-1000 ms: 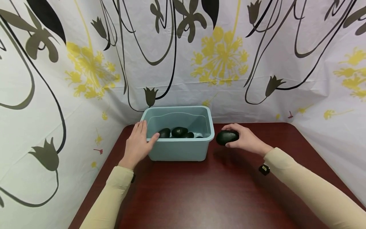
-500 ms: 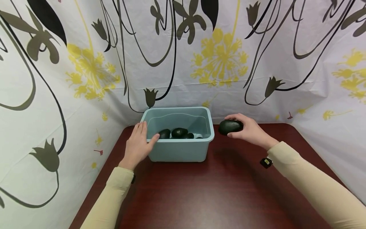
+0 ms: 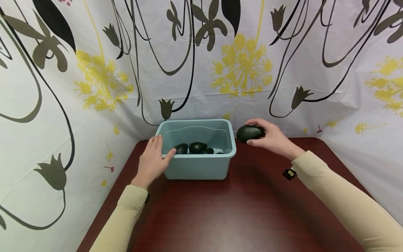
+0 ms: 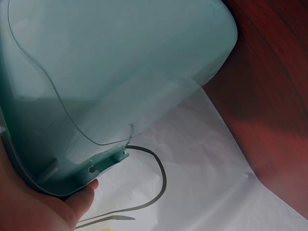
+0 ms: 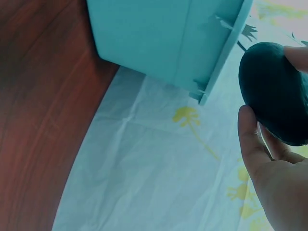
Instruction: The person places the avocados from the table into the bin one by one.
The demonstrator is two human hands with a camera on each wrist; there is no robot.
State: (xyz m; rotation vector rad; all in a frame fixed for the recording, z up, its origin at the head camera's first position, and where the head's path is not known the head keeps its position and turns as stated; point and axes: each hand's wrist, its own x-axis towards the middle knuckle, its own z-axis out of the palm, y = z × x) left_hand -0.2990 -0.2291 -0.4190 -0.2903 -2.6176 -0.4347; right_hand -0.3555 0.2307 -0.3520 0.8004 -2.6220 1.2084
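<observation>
A dark green avocado point(image 3: 250, 133) is held in the air by my right hand point(image 3: 273, 140), just right of the light blue plastic bin point(image 3: 196, 168). In the right wrist view, the fingers and thumb grip this avocado point(image 5: 274, 94) from opposite sides, beside the bin's outer wall. My left hand point(image 3: 152, 161) rests on the bin's front left corner, fingers extended along the left rim and thumb at the front rim. Several more avocados point(image 3: 197, 147) lie inside the bin, partly hidden by its front wall. The left wrist view shows the bin's outside point(image 4: 120, 62) with the hand against its rim.
The bin stands toward the back of a dark reddish-brown table point(image 3: 214, 213). A white cloth point(image 3: 201, 80) with yellow and grey flower prints hangs behind it and along the sides. Black wrist straps show at both sleeves.
My right hand has lifted the avocado higher, and lately it has shifted slightly left toward the bin. The left hand has stayed on the bin's corner.
</observation>
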